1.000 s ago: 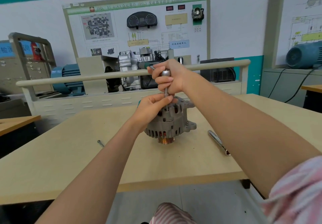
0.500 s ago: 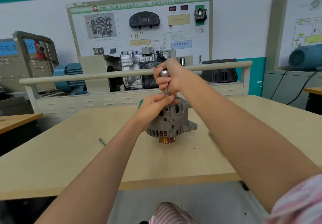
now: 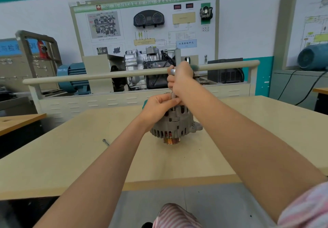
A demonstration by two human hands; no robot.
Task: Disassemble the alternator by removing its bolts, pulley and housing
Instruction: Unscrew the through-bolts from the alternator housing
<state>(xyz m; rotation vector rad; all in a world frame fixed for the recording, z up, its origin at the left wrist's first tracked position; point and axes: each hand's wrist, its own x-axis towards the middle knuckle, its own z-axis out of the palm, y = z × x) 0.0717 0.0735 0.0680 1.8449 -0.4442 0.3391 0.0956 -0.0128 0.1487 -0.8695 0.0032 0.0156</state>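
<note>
Head cam, going left to right. Far left on the pale wood surface [image 3: 53, 156] there's a loose bolt [image 3: 106, 142] lying by itself, well apart from everything else. Next over, the left hand [image 3: 157, 106] sits on the top of the alternator [image 3: 174, 124], its fingers [image 3: 173, 101] pinched round the thin metal shaft of the tool [image 3: 173, 94] right where it goes down into the housing. The alternator is about mid-surface, standing with its coppery pulley [image 3: 171, 140] facing down and touching the wood, grey finned housing on top, and a mounting ear sticking out to the right.

Straight above it is the right hand [image 3: 181, 78], fingers curled tight round the upper part of that same tool, with a bit of silver head poking out on the left side of the fist. The tool stands roughly upright between the two hands. Motion blur here, so I can't tell exactly what kind of driver it is.

Behind the surface there's a cream rail [image 3: 124, 74] and a training board [image 3: 145, 25] on the wall.
</note>
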